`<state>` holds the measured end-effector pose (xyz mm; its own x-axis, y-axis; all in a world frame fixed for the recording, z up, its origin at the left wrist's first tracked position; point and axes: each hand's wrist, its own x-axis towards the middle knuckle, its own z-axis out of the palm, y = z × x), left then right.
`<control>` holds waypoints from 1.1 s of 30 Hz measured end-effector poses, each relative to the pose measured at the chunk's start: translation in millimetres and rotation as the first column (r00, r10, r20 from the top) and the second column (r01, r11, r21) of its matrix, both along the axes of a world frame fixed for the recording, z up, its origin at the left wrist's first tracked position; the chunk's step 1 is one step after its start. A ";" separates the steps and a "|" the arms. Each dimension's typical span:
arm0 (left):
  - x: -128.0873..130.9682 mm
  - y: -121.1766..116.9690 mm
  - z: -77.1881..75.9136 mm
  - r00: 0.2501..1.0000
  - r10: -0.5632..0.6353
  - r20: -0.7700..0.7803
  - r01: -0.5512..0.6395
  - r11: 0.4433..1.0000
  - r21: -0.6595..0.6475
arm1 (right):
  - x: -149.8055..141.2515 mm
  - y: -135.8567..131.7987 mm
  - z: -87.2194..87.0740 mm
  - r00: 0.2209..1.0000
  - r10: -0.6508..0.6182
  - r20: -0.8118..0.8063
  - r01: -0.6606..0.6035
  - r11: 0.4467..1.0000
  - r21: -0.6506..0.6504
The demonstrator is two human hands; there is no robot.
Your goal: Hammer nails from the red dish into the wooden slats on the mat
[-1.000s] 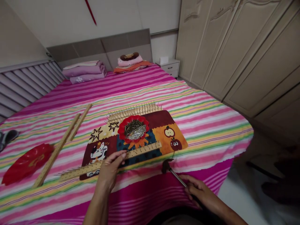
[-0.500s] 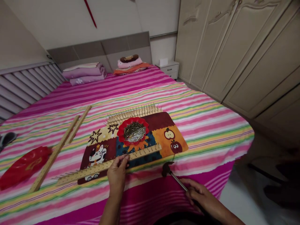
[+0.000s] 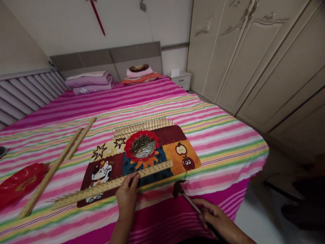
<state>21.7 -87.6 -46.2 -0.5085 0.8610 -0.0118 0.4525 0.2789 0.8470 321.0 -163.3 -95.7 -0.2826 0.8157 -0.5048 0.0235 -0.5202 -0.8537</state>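
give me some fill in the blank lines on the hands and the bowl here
The right hand holds a dark-headed, metal-shafted ____. The red scalloped bowl holds a heap of thin metal ____. The left hand is at a long, pale, narrow strip made of ____.

Missing words: hammer; nails; wood.

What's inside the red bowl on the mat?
The bowl holds a pile of nails, some dark, some silvery. The pile hides the bowl's floor and whatever lies deeper.
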 end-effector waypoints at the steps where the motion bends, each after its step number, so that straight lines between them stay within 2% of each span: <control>1: 0.4 0.1 0.2 1.000 -0.006 -0.021 0.006 1.000 0.008 | -1.1 -0.6 2.8 1.000 -0.012 0.001 0.012 1.000 0.007; 4: 1.9 0.2 0.4 0.999 -0.017 -0.037 0.019 0.999 0.044 | -6.4 -3.5 19.3 1.000 -0.010 -0.002 0.010 1.000 0.030; 8: 3.3 -0.5 -1.7 0.997 -0.048 -0.052 0.054 0.993 0.109 | -21.6 -2.6 58.6 0.998 0.035 -0.049 -0.033 0.998 0.059; 12: 3.3 -0.1 -8.4 0.990 -0.083 -0.117 0.100 0.985 0.143 | -49.4 13.9 101.2 0.987 0.130 -0.099 -0.105 0.969 0.224; 15: 3.6 0.5 -13.6 0.979 -0.107 -0.174 0.136 0.977 0.165 | -74.1 33.0 119.9 0.979 0.198 -0.049 -0.164 0.908 0.384; 17: 4.1 0.4 -15.9 0.972 -0.117 -0.203 0.153 0.974 0.169 | -88.0 44.2 123.9 0.974 0.227 0.016 -0.210 0.871 0.444; 21: 5.7 -0.6 -18.6 0.963 -0.124 -0.240 0.164 0.975 0.153 | -102.5 54.9 123.9 0.952 0.271 0.143 -0.307 0.844 0.440; 27: 7.5 -1.3 -19.4 0.965 -0.115 -0.237 0.165 0.964 0.207 | -102.6 52.5 128.7 0.949 0.268 0.165 -0.314 0.788 0.530; 30: 6.5 -0.6 -18.4 0.967 -0.121 -0.223 0.163 0.971 0.177 | -103.1 51.7 127.5 0.941 0.266 0.210 -0.338 0.783 0.522; 33: 7.4 0.9 -18.2 0.973 -0.119 -0.198 0.155 0.971 0.180 | -99.8 47.1 128.0 0.949 0.243 0.202 -0.313 0.803 0.508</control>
